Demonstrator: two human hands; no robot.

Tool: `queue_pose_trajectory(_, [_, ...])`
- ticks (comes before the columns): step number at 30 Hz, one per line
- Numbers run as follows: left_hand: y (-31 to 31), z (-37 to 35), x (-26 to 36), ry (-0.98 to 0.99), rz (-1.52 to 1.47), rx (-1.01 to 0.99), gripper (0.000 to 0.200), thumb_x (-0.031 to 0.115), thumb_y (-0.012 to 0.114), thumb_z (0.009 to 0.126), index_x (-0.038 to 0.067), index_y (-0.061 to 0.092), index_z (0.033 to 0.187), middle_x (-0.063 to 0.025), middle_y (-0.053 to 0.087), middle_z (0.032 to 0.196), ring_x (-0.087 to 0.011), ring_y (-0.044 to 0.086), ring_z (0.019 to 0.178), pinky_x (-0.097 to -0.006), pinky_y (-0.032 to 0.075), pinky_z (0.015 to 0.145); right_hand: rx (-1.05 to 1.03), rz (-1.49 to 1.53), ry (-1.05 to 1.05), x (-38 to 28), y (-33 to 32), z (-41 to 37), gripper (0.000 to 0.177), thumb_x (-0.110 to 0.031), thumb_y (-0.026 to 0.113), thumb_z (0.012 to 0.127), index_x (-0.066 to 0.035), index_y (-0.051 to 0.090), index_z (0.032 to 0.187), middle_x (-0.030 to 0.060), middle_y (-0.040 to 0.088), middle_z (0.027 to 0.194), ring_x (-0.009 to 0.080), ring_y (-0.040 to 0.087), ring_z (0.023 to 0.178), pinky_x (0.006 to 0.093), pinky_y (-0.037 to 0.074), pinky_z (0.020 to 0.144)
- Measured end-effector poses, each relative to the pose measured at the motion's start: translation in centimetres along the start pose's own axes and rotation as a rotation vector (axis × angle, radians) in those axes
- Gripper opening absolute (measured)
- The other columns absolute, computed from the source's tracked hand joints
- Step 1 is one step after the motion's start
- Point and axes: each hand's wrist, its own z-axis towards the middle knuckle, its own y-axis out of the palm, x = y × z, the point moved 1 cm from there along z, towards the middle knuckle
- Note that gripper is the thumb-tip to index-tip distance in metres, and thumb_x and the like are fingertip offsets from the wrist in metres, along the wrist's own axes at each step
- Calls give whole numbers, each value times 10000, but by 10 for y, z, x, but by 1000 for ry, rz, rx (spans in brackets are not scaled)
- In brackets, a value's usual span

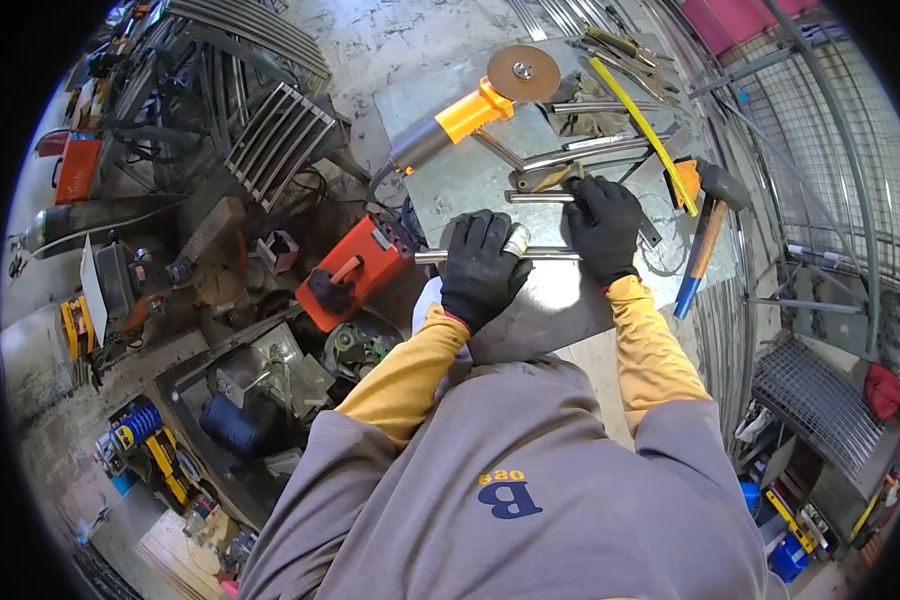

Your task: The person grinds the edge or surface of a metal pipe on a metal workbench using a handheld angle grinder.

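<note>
A shiny metal tube (550, 254) runs crosswise in front of me, over the metal-topped table (435, 205). My left hand (482, 268), in a black glove, is closed over this tube; a whitish wrap shows at its thumb. My right hand (607, 228), also in a black glove, lies over the tube's right end with its fingers curled. A shorter metal tube (540, 197) ends under those fingers; which of the two they grip is hidden. Just beyond lie a brown-handled tool (545, 179) and more metal tubes (590, 152).
An orange angle grinder (470, 113) with a large disc lies at the back left of the table. A yellow ruler (638, 125) and a hammer (707, 230) are on the right. Left stands a red machine (355, 272); metal bars (255, 35) are stacked behind. A wire grid (820, 405) is at right.
</note>
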Motion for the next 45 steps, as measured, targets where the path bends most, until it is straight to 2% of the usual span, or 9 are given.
queue_pose_trajectory(2, [1, 1, 0, -1, -9, 4, 538, 359, 839, 862, 49, 759, 1295, -213, 678, 1337, -437, 612, 1303, -619, 459, 1152, 51, -38, -41, -2, 1, 0, 349, -178, 825, 832, -138, 777, 1175, 113, 758, 1178, 399, 702, 1090, 529, 534, 976])
queue_pose_trajectory(6, [2, 1, -1, 15, -16, 22, 553, 344, 844, 848, 48, 738, 1303, -209, 657, 1334, -441, 610, 1293, -626, 461, 1140, 2, -51, -38, 0, 1, -1, 335, -186, 819, 848, -143, 770, 1177, 114, 756, 1196, 404, 701, 1093, 535, 532, 966])
queue_pose_trajectory(15, [7, -1, -1, -17, -3, 8, 557, 354, 869, 849, 75, 756, 1317, -206, 637, 1388, -457, 594, 1335, -635, 454, 1135, 23, -37, -94, 0, 0, 0, 302, -183, 787, 880, -118, 760, 1174, 113, 729, 1118, 409, 683, 1011, 539, 524, 901])
queue_pose_trajectory(18, [7, -2, -1, -19, -1, 8, 556, 357, 876, 846, 76, 762, 1312, -202, 638, 1387, -456, 594, 1336, -636, 452, 1143, 4, -70, -68, -2, -2, -1, 325, -154, 811, 864, -115, 788, 1185, 127, 778, 1192, 394, 723, 1077, 523, 548, 945])
queue_pose_trajectory(21, [7, -2, -1, -22, -13, 8, 556, 361, 881, 843, 75, 766, 1306, -200, 635, 1390, -455, 595, 1336, -640, 448, 1152, -64, -81, -36, -3, -4, 1, 327, -159, 804, 870, -111, 790, 1193, 128, 781, 1204, 396, 726, 1086, 525, 550, 951])
queue_pose_trajectory(28, [6, -1, -1, -21, -16, 11, 570, 371, 888, 843, 68, 761, 1308, -202, 626, 1401, -456, 593, 1339, -647, 439, 1163, -50, -67, -47, -3, -4, 3, 322, -161, 798, 870, -100, 797, 1186, 135, 792, 1206, 407, 731, 1102, 530, 556, 967])
queue_pose_trajectory(30, [6, -2, -1, -20, -15, 0, 574, 370, 893, 840, 58, 754, 1302, -203, 626, 1400, -461, 592, 1338, -651, 439, 1162, 32, -30, -102, -4, -3, 4, 271, -174, 767, 889, -128, 777, 1156, 93, 731, 1081, 390, 691, 961, 520, 533, 871])
queue_pose_trajectory(43, [8, -4, 0, -9, -5, 61, 576, 360, 899, 831, 50, 747, 1292, -209, 631, 1399, -460, 594, 1329, -652, 436, 1162, 33, -100, -98, -2, 1, -1, 332, -196, 756, 900, -201, 779, 1231, 59, 732, 1111, 363, 685, 1041, 522, 520, 928])
queue_pose_trajectory(45, [6, -2, 1, -10, -3, 28, 549, 371, 868, 857, 46, 762, 1286, -211, 644, 1388, -453, 600, 1318, -645, 430, 1167, -32, -99, -97, 0, 2, 0, 343, -197, 757, 893, -205, 776, 1235, 55, 721, 1085, 360, 682, 1025, 533, 516, 928])
